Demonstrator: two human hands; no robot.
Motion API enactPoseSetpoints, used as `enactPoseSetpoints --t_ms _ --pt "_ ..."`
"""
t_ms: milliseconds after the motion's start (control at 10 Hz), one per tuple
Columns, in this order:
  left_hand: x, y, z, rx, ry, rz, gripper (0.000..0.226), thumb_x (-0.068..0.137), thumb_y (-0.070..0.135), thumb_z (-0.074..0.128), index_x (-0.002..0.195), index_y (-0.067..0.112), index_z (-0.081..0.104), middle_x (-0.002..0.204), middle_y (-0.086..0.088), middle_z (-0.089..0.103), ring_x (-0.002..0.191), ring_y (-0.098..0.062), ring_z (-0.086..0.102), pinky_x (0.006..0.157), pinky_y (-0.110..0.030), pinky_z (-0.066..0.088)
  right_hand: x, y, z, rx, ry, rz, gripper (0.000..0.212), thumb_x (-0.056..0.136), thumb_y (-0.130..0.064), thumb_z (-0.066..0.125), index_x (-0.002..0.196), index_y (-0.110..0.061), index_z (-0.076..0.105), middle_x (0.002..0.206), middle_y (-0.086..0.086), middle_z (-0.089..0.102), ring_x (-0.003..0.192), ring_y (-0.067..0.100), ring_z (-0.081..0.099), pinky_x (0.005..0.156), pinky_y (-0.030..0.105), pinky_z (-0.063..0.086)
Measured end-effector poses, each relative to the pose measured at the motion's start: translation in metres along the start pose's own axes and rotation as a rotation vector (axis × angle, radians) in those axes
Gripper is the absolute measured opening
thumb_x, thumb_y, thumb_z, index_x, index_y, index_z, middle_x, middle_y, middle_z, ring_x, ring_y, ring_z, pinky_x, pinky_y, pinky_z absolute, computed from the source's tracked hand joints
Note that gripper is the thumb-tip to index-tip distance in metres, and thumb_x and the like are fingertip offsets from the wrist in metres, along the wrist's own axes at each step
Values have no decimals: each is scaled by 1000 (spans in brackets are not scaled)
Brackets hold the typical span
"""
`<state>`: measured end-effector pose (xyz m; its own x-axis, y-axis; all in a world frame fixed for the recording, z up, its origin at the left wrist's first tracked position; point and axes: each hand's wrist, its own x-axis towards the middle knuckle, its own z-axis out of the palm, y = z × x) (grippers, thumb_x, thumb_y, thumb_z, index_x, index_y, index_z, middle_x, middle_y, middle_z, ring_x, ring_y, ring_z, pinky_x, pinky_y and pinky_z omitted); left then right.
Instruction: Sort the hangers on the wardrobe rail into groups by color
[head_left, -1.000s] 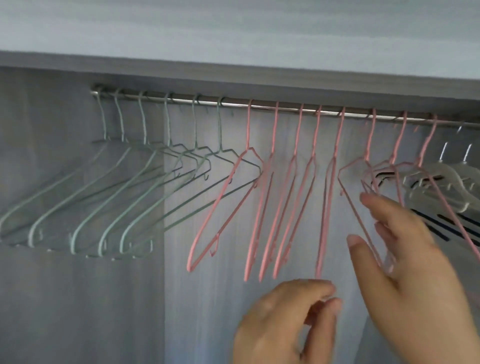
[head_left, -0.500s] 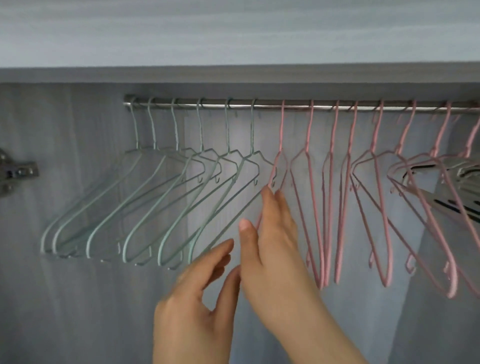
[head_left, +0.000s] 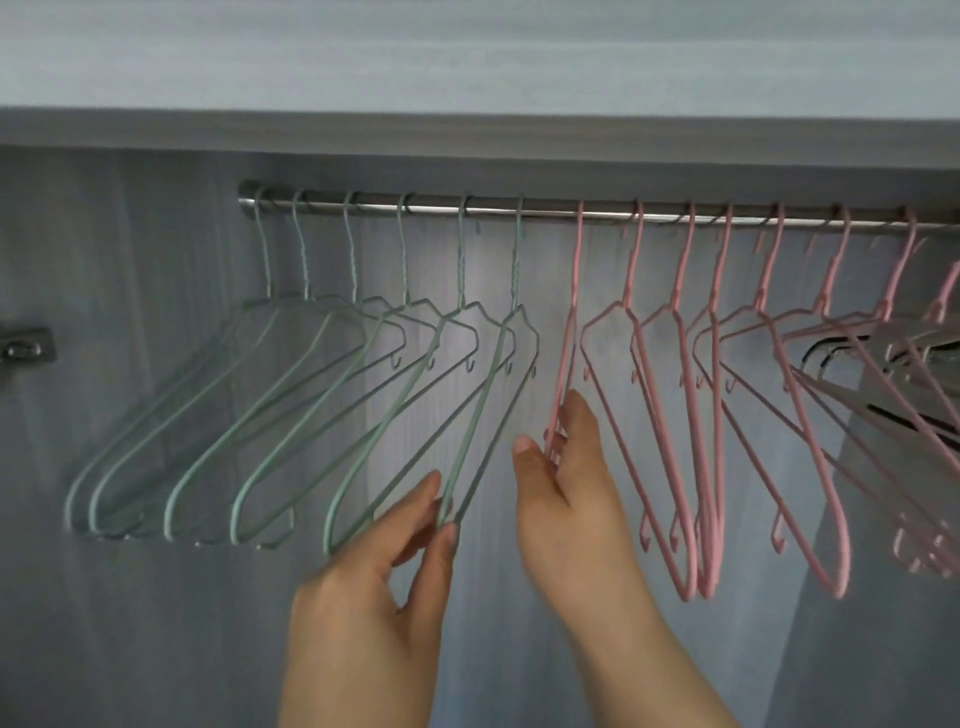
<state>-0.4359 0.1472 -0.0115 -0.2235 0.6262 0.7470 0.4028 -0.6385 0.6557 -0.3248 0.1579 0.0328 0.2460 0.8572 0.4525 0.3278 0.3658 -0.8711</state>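
Both hands moved apart. My left hand (head_left: 384, 587) pinches the last green hanger (head_left: 488, 410); my right hand (head_left: 566, 483) grasps the first pink hanger (head_left: 563, 374).

A metal door hinge (head_left: 23, 345) sits on the grey wardrobe wall (head_left: 130, 623), beneath the top panel (head_left: 467, 130).

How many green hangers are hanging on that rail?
6. The green hangers hang side by side on the left stretch of the rail, from its left end to the pink ones. The left hand pinches the rightmost green one. None looks hidden.
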Motion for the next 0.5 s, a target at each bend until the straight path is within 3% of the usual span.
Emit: enactPoseSetpoints --t_ms 100,200,300,400,500 --pt "1 -2 1 8 2 19 26 69 34 61 93 32 71 82 28 70 77 20 59 70 11 31 -1 0 2 -13 -16 12 60 95 -25 39 146 -25 8 154 -9 17 141 4 17 118 29 15" --pt "0 -3 1 47 0 57 27 66 23 63 92 27 73 81 17 73 78 18 60 70 11 31 -6 0 2 -15 -28 37 63 93 -28 41 146 -25 6 155 -9 16 141 5 17 118 30 15" --pt "-1 -7 0 38 4 48 28 66 23 64 92 30 72 80 18 73 76 17 61 70 11 31 -17 0 1 -42 -23 22 68 90 -32 44 145 -32 4 154 -11 15 141 5 17 118 33 17" --pt "-4 -8 -1 38 11 42 33 66 23 63 97 36 67 79 22 71 74 18 61 70 10 32 -36 1 -2 -41 -5 -46 66 78 -55 40 130 -55 -1 151 -24 14 138 -4 17 117 28 19" --pt "-10 -7 -6 22 38 -1 32 66 28 62 97 37 67 78 25 68 75 20 59 71 9 33 -58 1 -14 -21 -3 -94 67 65 -64 46 121 -65 9 139 -44 22 126 -24 23 103 2 25"
